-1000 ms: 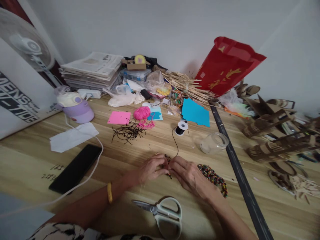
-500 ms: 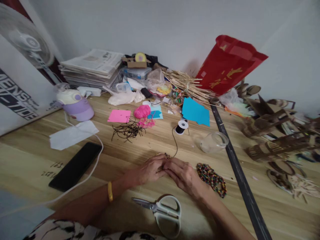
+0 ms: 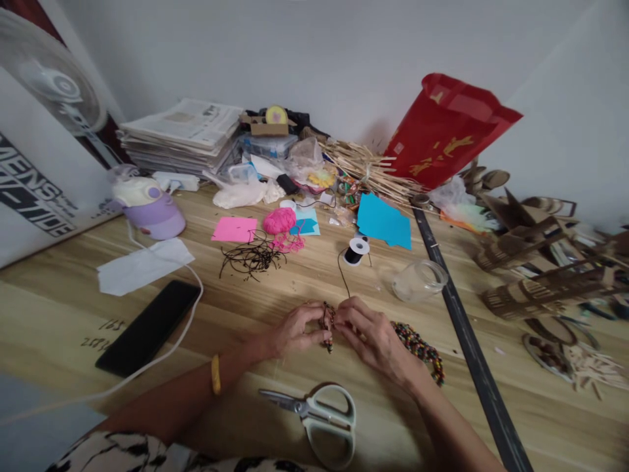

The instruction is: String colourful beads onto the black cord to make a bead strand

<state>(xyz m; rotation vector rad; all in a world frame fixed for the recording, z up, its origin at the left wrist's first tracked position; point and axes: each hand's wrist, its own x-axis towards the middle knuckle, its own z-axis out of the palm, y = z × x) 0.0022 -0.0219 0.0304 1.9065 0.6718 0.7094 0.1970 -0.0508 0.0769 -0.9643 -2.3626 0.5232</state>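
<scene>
Between my hands is a small bunch of beads (image 3: 329, 337) on dark cord. My left hand (image 3: 299, 329) pinches it from the left, thumb below and fingers above. On its other side my right hand (image 3: 371, 333) has its fingertips closed at the beads; whether they grip bead or cord is too small to tell. A black cord runs up to the white-rimmed spool (image 3: 356, 251). Partly behind my right wrist lies a coil of multicoloured beads (image 3: 420, 347). White-handled scissors (image 3: 327, 416) rest in front of both hands.
A glass jar (image 3: 419, 280) lies right of the spool. Loose black cords (image 3: 253, 255), pink yarn (image 3: 279, 221) and blue paper (image 3: 384, 221) are farther back. At left are a phone (image 3: 150, 326) and a white cable. Woven brown items (image 3: 545, 288) stand at right.
My hands have moved slightly apart, and the beads between them now show. My right hand has shifted right and covers more of the bead coil.
</scene>
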